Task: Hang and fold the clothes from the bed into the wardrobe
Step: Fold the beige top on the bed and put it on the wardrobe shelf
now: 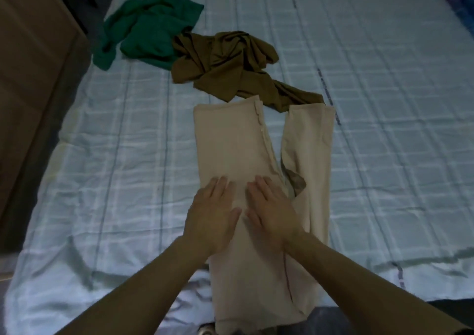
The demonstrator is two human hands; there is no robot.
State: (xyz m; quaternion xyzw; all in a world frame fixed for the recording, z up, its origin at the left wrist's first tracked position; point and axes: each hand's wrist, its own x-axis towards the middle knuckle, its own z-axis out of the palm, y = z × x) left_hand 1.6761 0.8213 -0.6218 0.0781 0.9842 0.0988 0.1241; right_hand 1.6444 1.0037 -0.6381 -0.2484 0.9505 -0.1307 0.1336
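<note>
A beige garment (pixel 230 139) lies lengthwise on the bed, its near end hanging over the bed's front edge. Its right part (pixel 311 155) spreads apart from the folded left part. My left hand (pixel 213 214) and my right hand (pixel 272 211) lie flat side by side on the garment's middle, fingers straight and pointing away from me. Beyond it lies a crumpled olive-brown garment (pixel 225 65), touching the beige one's far end. A crumpled green garment (pixel 151 29) lies further back at the left, touching the brown one.
The bed (pixel 384 103) has a pale blue checked sheet and fills most of the view. A brown wooden panel (pixel 30 65) stands along the bed's left side. Something dark and patterned (pixel 461 6) sits at the far right edge.
</note>
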